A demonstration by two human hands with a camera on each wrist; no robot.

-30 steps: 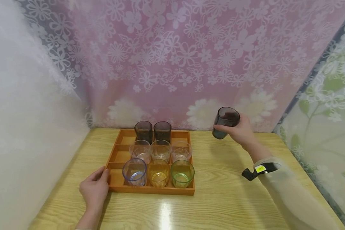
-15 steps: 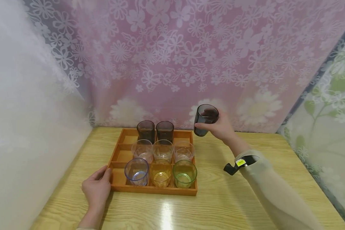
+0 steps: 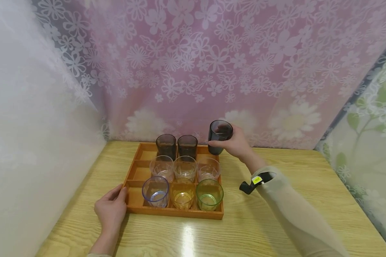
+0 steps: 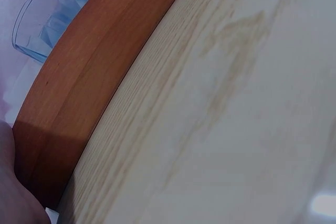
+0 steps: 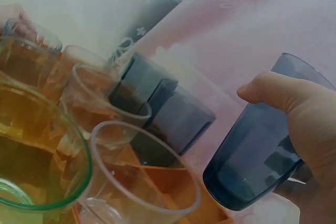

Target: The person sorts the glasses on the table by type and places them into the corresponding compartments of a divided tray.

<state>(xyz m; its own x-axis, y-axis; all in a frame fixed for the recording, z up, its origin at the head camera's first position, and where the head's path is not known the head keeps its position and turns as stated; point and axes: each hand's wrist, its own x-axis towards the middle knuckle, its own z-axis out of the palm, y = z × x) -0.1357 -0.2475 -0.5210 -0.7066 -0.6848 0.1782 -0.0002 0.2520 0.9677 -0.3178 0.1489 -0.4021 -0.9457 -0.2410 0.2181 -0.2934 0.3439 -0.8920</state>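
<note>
My right hand (image 3: pixel 239 144) holds a dark grey drinking glass (image 3: pixel 216 137) by its side, thumb across the front, over the tray's back right corner. The right wrist view shows this grey glass (image 5: pixel 252 156) tilted, its base apart from the tray. At the left, my left hand (image 3: pixel 110 208) grips the edge of the wooden compartment tray (image 3: pixel 173 213) near its front corner. Two more dark glasses (image 3: pixel 187 145) stand in the back row. Three clear glasses (image 3: pixel 162 167) fill the middle row. In front are a blue glass (image 3: pixel 156 192), a yellow glass (image 3: pixel 182 194) and a green glass (image 3: pixel 209 196).
The tray lies on a wood-grain table (image 3: pixel 263 221). Right behind the table's back edge hangs a pink flowered curtain (image 3: pixel 193 89). A pale sheet (image 3: pixel 45 125) closes off the left, and a leaf-patterned curtain (image 3: pixel 366 142) the right.
My right hand has carried the dark glass leftward from beyond the tray's right side to over its back right corner, dipping slightly at the end. The left hand stays on the tray edge.
</note>
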